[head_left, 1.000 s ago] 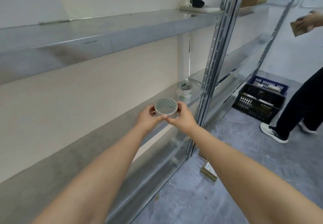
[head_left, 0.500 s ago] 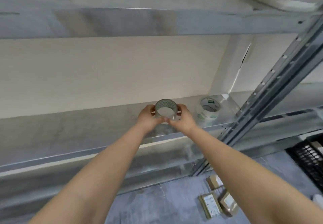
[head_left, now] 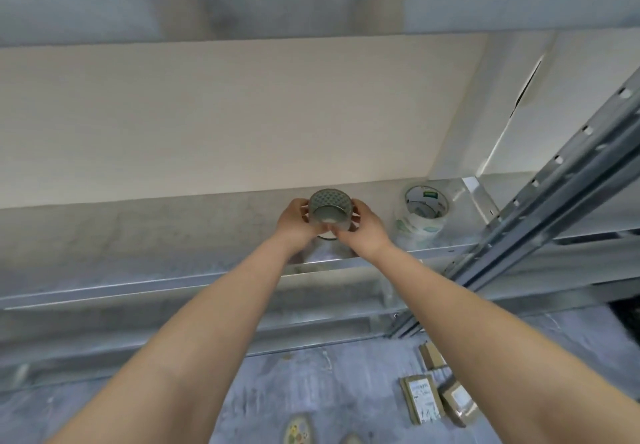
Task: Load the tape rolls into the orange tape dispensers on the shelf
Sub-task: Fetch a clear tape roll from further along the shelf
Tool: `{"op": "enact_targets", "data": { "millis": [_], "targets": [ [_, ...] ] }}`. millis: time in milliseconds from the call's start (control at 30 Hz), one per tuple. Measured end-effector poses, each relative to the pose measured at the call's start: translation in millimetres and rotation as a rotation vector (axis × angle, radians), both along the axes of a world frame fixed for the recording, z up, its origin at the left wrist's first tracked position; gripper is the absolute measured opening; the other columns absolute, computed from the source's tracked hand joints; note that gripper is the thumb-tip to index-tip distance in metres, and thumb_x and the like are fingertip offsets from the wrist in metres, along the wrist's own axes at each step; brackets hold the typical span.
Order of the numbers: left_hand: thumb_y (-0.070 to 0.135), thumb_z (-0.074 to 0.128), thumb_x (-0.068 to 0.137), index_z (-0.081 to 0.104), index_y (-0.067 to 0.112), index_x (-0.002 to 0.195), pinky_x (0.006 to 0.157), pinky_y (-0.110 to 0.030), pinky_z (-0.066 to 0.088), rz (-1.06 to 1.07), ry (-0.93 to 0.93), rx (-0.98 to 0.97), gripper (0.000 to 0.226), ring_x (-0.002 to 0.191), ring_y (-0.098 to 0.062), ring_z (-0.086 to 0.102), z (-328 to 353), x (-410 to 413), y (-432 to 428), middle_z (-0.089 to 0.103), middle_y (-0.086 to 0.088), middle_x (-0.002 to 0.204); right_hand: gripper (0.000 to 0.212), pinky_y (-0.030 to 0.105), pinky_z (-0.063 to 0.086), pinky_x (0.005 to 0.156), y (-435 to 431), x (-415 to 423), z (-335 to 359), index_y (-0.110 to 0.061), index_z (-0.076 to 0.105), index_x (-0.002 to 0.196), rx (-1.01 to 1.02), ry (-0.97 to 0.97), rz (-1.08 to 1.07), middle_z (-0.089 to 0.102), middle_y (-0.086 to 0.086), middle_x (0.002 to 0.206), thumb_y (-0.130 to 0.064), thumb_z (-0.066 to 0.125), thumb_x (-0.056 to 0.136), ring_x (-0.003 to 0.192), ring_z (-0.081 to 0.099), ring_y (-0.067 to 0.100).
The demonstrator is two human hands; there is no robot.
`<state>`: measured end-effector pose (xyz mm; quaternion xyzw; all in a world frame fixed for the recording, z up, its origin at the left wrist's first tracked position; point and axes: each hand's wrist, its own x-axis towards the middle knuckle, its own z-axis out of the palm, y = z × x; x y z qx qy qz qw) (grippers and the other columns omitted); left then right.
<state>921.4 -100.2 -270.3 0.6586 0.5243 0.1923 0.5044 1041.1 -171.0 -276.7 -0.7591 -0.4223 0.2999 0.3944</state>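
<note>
I hold one tape roll (head_left: pixel 329 213) in the air, just above the shelf (head_left: pixel 173 235). My left hand (head_left: pixel 294 223) holds its left side and my right hand (head_left: pixel 362 230) holds its right side. My fingers are curled around it, so both hands are busy with the same roll. The roll is tipped so I can look into its round hole.

I think the job has hardly begun. This roll is not in any dispenser yet. A second tape roll (head_left: pixel 422 215) sits on the shelf just to the right of my hands, near the metal post (head_left: pixel 554 194). It looks white with green marks, and it is not loaded either.

I cannot see any orange dispenser at all. Maybe they are further along the shelf or on another shelf, outside what I can see. So I cannot tell how many need filling.

Under my hands there is a dark curved thing on the shelf, but my hands cover most of it and I cannot tell what it is.

Some small boxes (head_left: pixel 436 398) lie on the floor (head_left: pixel 311 374) below. The words on them are too tiny to read. The shelf above is blurry
</note>
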Motion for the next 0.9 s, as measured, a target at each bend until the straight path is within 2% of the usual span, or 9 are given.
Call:
{"op": "enact_targets", "data": {
  "millis": [133, 267, 433, 467, 567, 667, 733, 833, 900],
  "targets": [
    [0.014, 0.082, 0.065, 0.044, 0.005, 0.126, 0.097, -0.039, 0.049, -0.008, 0.024, -0.035, 0.072, 0.111, -0.028, 0.059, -2.5, 1.4, -3.8, 0.059, -0.013, 0.128, 0.073, 0.042, 0.045, 0.102, -5.6, 6.4, -4.9, -0.007, 0.036, 0.135, -0.051, 0.062, 0.01, 0.051, 0.012, 0.135, -0.023, 0.073, 0.075, 0.121, 0.052, 0.028],
    [0.028, 0.085, 0.06, 0.026, 0.013, 0.143, 0.101, -0.027, 0.035, 0.046, 0.048, 0.024, 0.102, 0.133, -0.025, 0.041, 7.9, 10.5, -1.2, 0.038, -0.007, 0.148, 0.082, 0.041, 0.038, 0.109, -6.9, 18.0, 2.4, -0.008, 0.024, 0.142, -0.045, 0.12, -0.036, 0.038, 0.014, 0.146, -0.022, 0.072, 0.077, 0.132, 0.041, 0.027],
    [0.029, 0.082, 0.063, 0.033, 0.02, 0.14, 0.089, -0.015, 0.032, -0.008, -0.005, 0.165, 0.092, 0.124, -0.014, 0.047, 33.2, 48.6, -0.3, 0.039, 0.002, 0.147, 0.075, 0.034, 0.038, 0.105, -15.0, 54.5, 24.7, -0.01, 0.028, 0.141, 0.044, 0.058, -0.124, 0.041, 0.013, 0.143, -0.017, 0.069, 0.078, 0.13, 0.043, 0.025],
    [0.029, 0.082, 0.064, 0.032, 0.019, 0.141, 0.091, -0.015, 0.034, -0.059, -0.009, 0.17, 0.091, 0.12, -0.013, 0.05, 35.0, 58.7, -3.0, 0.039, 0.002, 0.147, 0.074, 0.031, 0.037, 0.104, -18.2, 63.8, 28.1, -0.01, 0.028, 0.141, 0.061, 0.052, -0.147, 0.042, 0.012, 0.143, -0.016, 0.069, 0.079, 0.13, 0.043, 0.025],
    [0.029, 0.081, 0.065, 0.029, 0.018, 0.143, 0.101, -0.024, 0.033, -0.217, 0.023, 0.166, 0.094, 0.133, -0.019, 0.041, 28.7, 89.6, -14.5, 0.037, 0.0, 0.149, 0.074, 0.024, 0.04, 0.098, -34.1, 92.3, 31.6, -0.01, 0.03, 0.139, 0.051, -0.004, -0.22, 0.047, 0.011, 0.137, -0.016, 0.07, 0.077, 0.123, 0.048, 0.021],
    [0.03, 0.082, 0.064, 0.023, 0.015, 0.146, 0.1, -0.023, 0.032, -0.255, 0.015, 0.059, 0.102, 0.136, -0.021, 0.037, 14.6, 117.1, -28.3, 0.034, -0.002, 0.151, 0.075, 0.018, 0.038, 0.09, -55.4, 116.8, 24.6, -0.012, 0.033, 0.139, 0.047, -0.041, -0.298, 0.05, 0.009, 0.136, -0.018, 0.071, 0.075, 0.12, 0.05, 0.019],
    [0.03, 0.084, 0.063, 0.02, 0.015, 0.147, 0.094, -0.022, 0.033, -0.219, 0.0, -0.03, 0.106, 0.135, -0.022, 0.039, 4.9, 130.5, -36.8, 0.034, -0.003, 0.152, 0.077, 0.021, 0.033, 0.094, -68.0, 128.4, 14.5, -0.013, 0.032, 0.14, 0.014, -0.061, -0.34, 0.046, 0.008, 0.141, -0.02, 0.072, 0.074, 0.128, 0.044, 0.023],
    [0.028, 0.086, 0.059, 0.017, 0.014, 0.148, 0.104, -0.028, 0.037, -0.218, -0.032, -0.121, 0.113, 0.135, -0.025, 0.039, -6.3, 142.6, -45.5, 0.033, -0.005, 0.152, 0.087, 0.025, 0.034, 0.098, -81.0, 137.3, -0.8, -0.013, 0.025, 0.143, -0.052, 0.035, -0.312, 0.039, 0.009, 0.146, -0.023, 0.075, 0.073, 0.134, 0.038, 0.024],
    [0.025, 0.086, 0.057, 0.03, 0.014, 0.142, 0.099, -0.032, 0.043, -0.244, -0.042, -0.111, 0.102, 0.129, -0.027, 0.047, -10.5, 145.6, -47.3, 0.046, -0.005, 0.143, 0.091, 0.031, 0.037, 0.104, -84.3, 139.3, -6.8, -0.011, 0.022, 0.144, -0.087, 0.081, -0.259, 0.038, 0.011, 0.146, -0.025, 0.076, 0.072, 0.133, 0.039, 0.026]
  ]
}}
